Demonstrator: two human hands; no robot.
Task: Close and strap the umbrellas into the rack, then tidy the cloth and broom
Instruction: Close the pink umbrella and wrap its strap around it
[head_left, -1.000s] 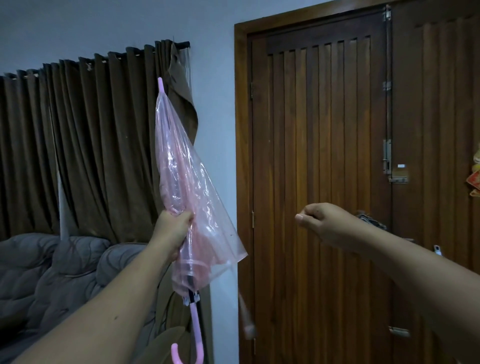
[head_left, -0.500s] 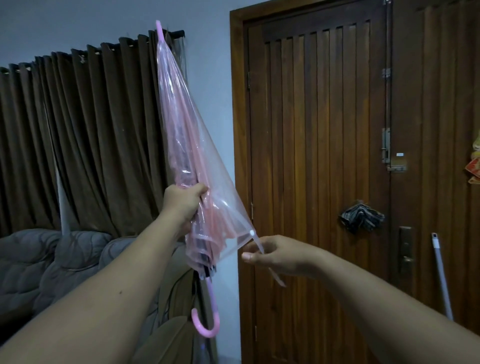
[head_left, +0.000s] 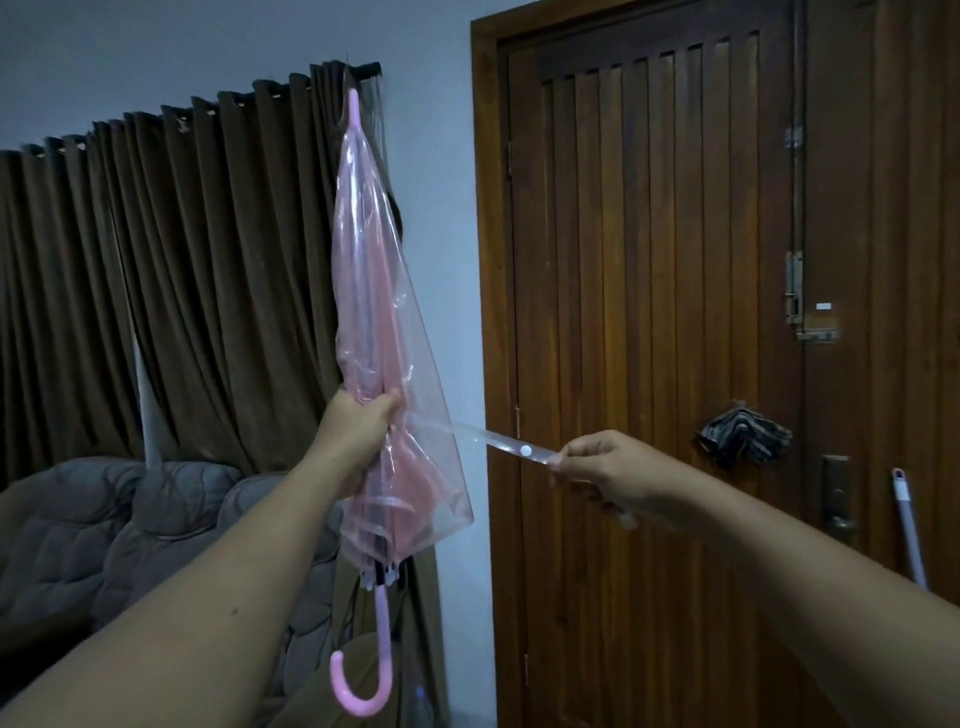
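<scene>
Two bare forearms reach up from the bottom edge. The left hand, near the centre of view, has its fingers curled tight round the folded canopy of a pink see-through umbrella, which it holds upright and slightly tilted, tip at 12 o'clock and the hooked handle hanging at 6 o'clock below the wrist. At 3 o'clock from that hand, the right hand pinches the end of the umbrella's clear strap between thumb and fingertips, drawing it out taut to the side; a white snap button sits on the strap just beside the fingers. Farther back at 8 o'clock lies a grey cushioned sofa. Behind the umbrella hang dark brown curtains. At 3 o'clock stands a wooden door, with a striped cloth hanging on it, and a pale broom handle leans at the far right.
</scene>
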